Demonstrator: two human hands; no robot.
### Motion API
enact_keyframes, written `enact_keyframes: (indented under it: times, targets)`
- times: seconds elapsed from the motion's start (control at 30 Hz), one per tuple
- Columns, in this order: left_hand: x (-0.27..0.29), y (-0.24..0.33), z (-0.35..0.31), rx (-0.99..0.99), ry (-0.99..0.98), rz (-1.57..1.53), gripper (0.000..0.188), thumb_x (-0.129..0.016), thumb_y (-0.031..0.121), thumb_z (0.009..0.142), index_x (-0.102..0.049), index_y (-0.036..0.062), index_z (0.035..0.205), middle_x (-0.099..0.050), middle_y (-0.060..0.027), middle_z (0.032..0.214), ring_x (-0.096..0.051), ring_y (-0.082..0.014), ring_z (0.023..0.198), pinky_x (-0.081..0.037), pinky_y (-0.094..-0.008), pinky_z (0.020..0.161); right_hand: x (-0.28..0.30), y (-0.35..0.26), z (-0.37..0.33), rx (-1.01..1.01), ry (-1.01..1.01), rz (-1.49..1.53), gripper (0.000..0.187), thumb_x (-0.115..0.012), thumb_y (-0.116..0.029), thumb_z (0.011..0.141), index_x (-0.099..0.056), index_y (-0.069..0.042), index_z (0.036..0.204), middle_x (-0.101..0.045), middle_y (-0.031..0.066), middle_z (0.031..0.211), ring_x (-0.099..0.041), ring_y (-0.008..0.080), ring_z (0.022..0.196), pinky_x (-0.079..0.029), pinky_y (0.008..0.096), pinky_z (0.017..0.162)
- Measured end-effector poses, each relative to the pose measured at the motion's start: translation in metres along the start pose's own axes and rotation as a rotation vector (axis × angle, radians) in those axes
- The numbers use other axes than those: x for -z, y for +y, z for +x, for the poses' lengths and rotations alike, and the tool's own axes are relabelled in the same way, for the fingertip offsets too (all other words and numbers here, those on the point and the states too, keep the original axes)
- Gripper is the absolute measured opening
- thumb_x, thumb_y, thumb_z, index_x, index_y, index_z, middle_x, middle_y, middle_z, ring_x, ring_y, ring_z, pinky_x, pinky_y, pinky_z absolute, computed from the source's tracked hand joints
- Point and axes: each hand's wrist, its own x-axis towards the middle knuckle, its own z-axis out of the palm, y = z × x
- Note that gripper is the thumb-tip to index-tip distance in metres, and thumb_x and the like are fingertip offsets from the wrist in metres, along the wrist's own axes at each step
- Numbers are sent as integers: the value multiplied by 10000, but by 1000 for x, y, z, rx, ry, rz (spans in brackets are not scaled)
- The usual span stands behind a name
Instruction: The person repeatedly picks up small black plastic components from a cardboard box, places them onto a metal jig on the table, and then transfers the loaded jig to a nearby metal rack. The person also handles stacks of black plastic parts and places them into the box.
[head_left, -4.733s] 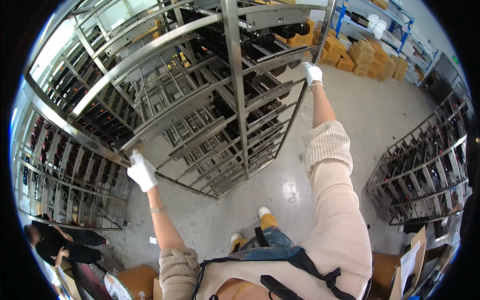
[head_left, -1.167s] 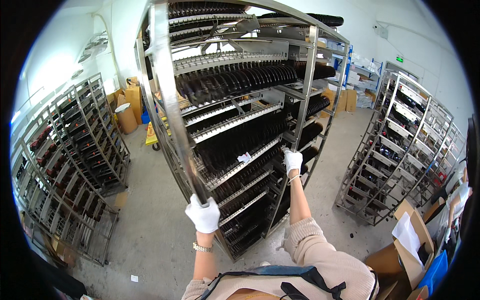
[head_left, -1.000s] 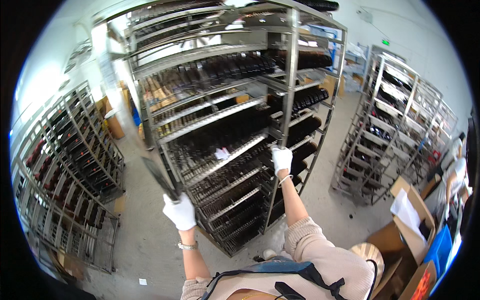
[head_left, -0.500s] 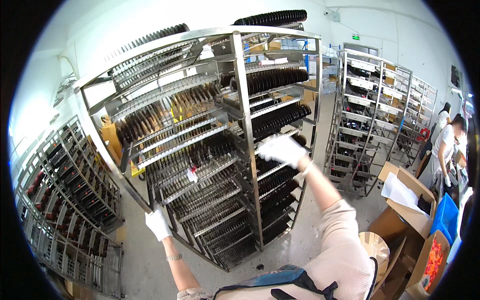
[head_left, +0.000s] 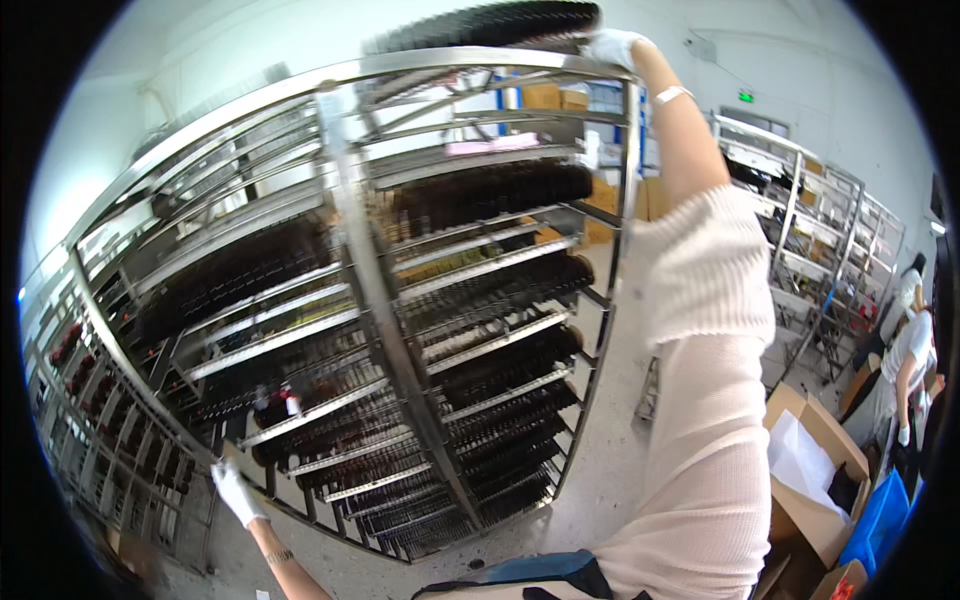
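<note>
A tall metal rack (head_left: 460,62) stands in front of me, its shelves packed with rows of thin dark discs (head_left: 490,195). My left hand (head_left: 236,492), in a white glove, is closed on the rack's near left post, low down. My right hand (head_left: 612,48), also gloved, is raised high and closed on the frame at the top right corner. Right beside it, a row of black discs (head_left: 500,25) lies on top of the rack. The right fingers are partly hidden. A small red-and-white tag (head_left: 290,400) hangs at a middle shelf. Motion blurs the rack's central post (head_left: 375,280).
More metal racks stand at the left (head_left: 120,440) and at the right (head_left: 820,240). Near my right side are an open cardboard box (head_left: 815,530) with white paper in it and a blue bin (head_left: 880,525). People (head_left: 905,365) stand at the far right.
My right hand has gone from the middle of the rack up to its top right corner. The rack appears turned, its central post now further left. My left hand sits lower and further left.
</note>
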Motion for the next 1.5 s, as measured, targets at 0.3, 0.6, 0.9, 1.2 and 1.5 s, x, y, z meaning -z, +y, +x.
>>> enact_keyframes:
  times: [0.3,0.6,0.9,1.2,1.5]
  targets:
    - [-56,324,-56,-899,289,329,379,-502,169,1049,-572,13,1387,-577,-143,1397,-526,-264,1323,-407,-406,1140,-11,-42,22,32,290,561,317,-570,-219,869,-737,-92,1107,-735,169,1046,-694,311,942,-546,400,856]
    - [-176,509,-63,-1097,-41,308,637,-586,486,964,-566,22,1400,-636,-207,1312,-614,-309,1215,-465,-427,1049,95,-69,-69,213,959,597,385,-514,-95,817,-726,-55,1136,-711,215,1093,-682,359,1013,-526,386,926]
    - [-245,524,-90,-1662,120,281,330,-657,366,939,-698,68,1077,-670,-107,884,-621,-207,771,-521,-363,776,90,-121,-131,206,1126,551,432,-568,-153,827,-622,-15,1232,-646,256,1180,-593,407,1155,-471,432,1006]
    - [-300,562,-169,79,-1408,-1410,490,-360,303,1059,-415,-45,1400,-523,-206,1411,-589,-324,1203,-424,-498,1137,29,-165,-192,372,1481,550,614,-742,-72,808,-585,-67,1401,-474,18,783,-447,164,732,-427,310,716]
    - [-209,556,-175,-145,-1163,-1253,435,-335,323,1074,-587,-3,1211,-675,-161,1143,-688,-277,1046,-609,-448,925,32,-235,-221,510,1668,476,749,-711,41,695,-557,-16,1426,-465,22,749,-457,178,670,-410,323,625]
